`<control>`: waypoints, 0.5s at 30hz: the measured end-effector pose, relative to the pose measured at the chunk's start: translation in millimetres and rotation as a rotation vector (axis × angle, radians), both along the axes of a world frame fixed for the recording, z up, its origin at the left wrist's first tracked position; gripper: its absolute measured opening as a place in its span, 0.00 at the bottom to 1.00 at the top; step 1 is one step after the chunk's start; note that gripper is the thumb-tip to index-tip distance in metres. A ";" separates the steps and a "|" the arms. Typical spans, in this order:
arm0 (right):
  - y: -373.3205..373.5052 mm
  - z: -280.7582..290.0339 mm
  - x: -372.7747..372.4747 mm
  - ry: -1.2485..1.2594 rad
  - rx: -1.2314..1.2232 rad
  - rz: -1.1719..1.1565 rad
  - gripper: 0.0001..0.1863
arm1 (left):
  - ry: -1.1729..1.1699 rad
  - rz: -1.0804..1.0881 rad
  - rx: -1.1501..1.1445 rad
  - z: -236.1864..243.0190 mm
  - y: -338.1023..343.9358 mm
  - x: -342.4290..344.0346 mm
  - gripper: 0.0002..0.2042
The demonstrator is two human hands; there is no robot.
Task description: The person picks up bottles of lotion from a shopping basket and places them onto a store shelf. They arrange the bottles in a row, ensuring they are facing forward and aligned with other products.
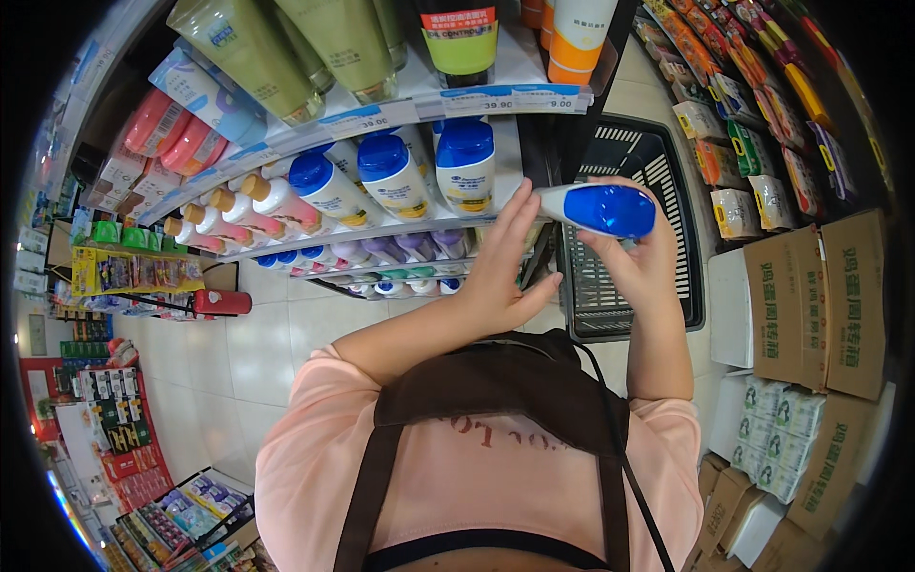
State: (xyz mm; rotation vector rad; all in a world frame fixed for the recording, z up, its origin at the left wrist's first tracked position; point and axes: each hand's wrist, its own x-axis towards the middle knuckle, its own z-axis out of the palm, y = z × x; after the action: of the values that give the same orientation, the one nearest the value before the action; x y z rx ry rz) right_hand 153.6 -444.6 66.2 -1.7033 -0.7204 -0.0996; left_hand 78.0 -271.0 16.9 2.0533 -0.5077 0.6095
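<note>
My right hand (634, 250) is wrapped round a white lotion-type bottle with a blue cap (610, 211), tilted almost level with its cap to the right. My left hand (498, 259) is open, its fingers stretched upward beside the bottle's white base; whether they touch it I cannot tell. Just left of the hands, matching white bottles with blue caps (467, 167) stand upright in rows on the middle shelf (510, 157). Pink-and-white bottles with wood-coloured caps (286, 205) stand farther left on that shelf.
Beneath and beyond my right hand is a dark plastic basket (694, 286). Green tubes (338, 48) fill the shelf above. Cardboard boxes (786, 310) and packaged tissues (777, 434) are stacked at the right, below bagged snacks (734, 157). A red fire extinguisher (222, 302) is at the left.
</note>
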 end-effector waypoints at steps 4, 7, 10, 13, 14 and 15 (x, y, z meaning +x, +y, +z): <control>13.0 1.0 11.7 0.015 -0.042 0.020 0.25 | 0.133 -0.043 -0.068 -2.7 0.5 5.9 0.46; 19.7 -12.1 26.5 0.025 -0.007 0.070 0.24 | 0.202 -0.047 -0.110 -2.2 1.9 12.0 0.47; 26.4 -15.5 34.3 0.108 0.026 0.114 0.24 | 0.239 -0.043 -0.167 -6.5 3.0 15.8 0.47; 31.1 -17.0 41.0 0.125 0.006 0.133 0.24 | 0.244 -0.015 -0.186 -12.8 3.9 19.9 0.47; 33.0 -17.4 42.3 0.128 0.003 0.139 0.24 | 0.242 -0.002 -0.185 -15.0 4.2 21.5 0.47; 34.7 -18.0 43.8 0.131 0.000 0.145 0.23 | 0.240 0.010 -0.178 -17.4 4.3 23.1 0.48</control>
State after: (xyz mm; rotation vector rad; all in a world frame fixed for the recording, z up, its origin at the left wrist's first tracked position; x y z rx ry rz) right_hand 197.3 -409.9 48.2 -1.6361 -0.7430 0.1119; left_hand 101.1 -266.7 -0.5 1.9273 -0.2925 0.3920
